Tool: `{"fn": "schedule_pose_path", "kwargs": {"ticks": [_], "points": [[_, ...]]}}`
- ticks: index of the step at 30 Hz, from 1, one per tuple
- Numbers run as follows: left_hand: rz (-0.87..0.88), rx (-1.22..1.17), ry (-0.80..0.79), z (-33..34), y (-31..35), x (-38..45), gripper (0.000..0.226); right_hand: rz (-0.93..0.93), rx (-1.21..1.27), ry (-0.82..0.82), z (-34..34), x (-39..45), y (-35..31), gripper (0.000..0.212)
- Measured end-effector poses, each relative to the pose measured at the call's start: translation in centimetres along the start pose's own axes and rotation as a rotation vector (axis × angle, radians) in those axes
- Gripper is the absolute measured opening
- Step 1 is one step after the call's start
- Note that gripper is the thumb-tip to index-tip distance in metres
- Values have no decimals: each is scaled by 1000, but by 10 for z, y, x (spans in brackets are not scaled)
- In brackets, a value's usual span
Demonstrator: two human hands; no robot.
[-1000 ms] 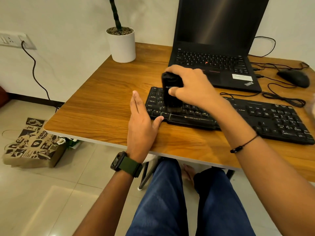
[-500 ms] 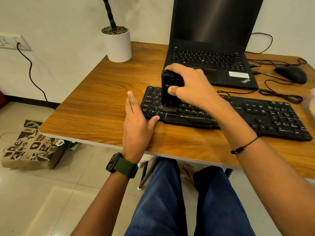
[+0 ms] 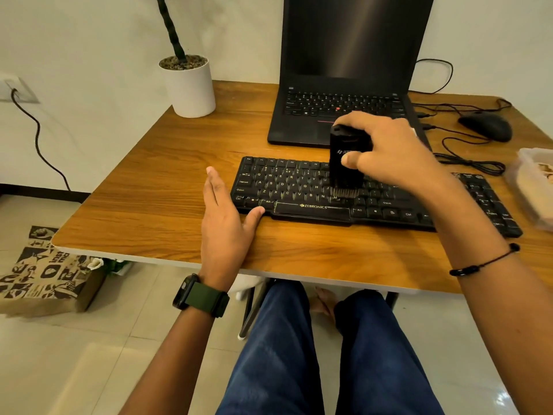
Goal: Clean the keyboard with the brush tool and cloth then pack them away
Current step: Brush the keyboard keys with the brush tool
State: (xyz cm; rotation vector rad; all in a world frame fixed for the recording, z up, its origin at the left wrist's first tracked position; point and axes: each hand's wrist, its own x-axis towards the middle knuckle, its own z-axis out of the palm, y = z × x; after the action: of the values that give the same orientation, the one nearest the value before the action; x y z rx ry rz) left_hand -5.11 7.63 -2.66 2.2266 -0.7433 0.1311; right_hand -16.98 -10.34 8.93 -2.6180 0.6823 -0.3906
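Observation:
A black keyboard lies on the wooden table in front of me. My right hand grips a black brush tool held upright, its bristles pressed on the keys near the keyboard's middle. My left hand rests flat on the table at the keyboard's left end, fingers apart, thumb touching the keyboard's front left corner. No cloth is visible.
An open black laptop stands behind the keyboard. A white plant pot is at the back left, a black mouse with cables at the back right. A clear plastic container sits at the right edge. A printed paper bag lies on the floor.
My right hand has slid the brush tool rightward along the keys, from the keyboard's left part toward its middle. My left hand has stayed at the left end.

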Motion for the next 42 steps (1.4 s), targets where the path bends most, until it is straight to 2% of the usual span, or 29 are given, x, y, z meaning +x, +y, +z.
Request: {"fn": "schedule_pose_path", "kwargs": {"ticks": [11,14,19,25,31,35,38,42], "points": [[13,23,3,0,0,-1,99,-143,126,-77,38,20,-45,49],[2,19,-2,0,1,0,99,-120,225,-58,33,22,-39,50],[-5,11,-5,-1,0,0,100,-45,214,-46,18,8,-6,49],[-4,14,-2,-1,3,-1,100,21,114,-1,-5,-10,30,52],[-19,9,-4,0,3,-1,100,-15,-49,12,-28,-8,29,50],[-26,4,-3,-1,3,-1,100,-51,-195,-80,-30,-4,21,50],[-30,6,-8,-1,4,0,100,-73,-195,-148,-16,-5,13,49],[-26,6,-8,-1,3,0,100,-129,-144,-135,3,3,-1,48]]}}
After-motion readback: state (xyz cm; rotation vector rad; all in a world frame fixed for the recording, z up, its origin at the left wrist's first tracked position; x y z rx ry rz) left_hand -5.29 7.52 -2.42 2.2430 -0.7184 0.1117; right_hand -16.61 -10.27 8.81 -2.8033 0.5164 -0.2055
